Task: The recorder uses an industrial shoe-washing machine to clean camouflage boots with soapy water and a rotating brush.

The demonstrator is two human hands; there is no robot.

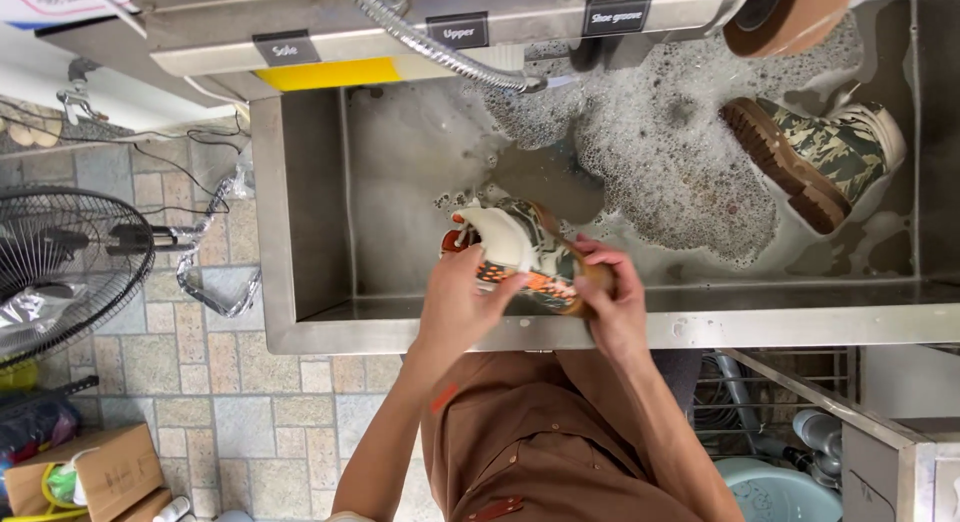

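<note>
Both hands point(455, 302) point(610, 302) partly hiding shoe point(520, 247)

Both arms reach forward from the body, bare from above the elbow, and draw together so that the hands meet close in front of the chest; the left forearm runs up from the lower left, its wrist slightly bent inward; the left hand point(462, 300) is seen from the back, fingers curled forward and closed in a grip, thumb side turned toward the other hand; the right forearm rises from the lower right at a steeper slant; the right hand point(610, 300) lies just beside the left, knuckles up, fingers point(598, 252) bent and wrapped tight, the wrist nearly straight; the two hands are near but not touching.
</note>
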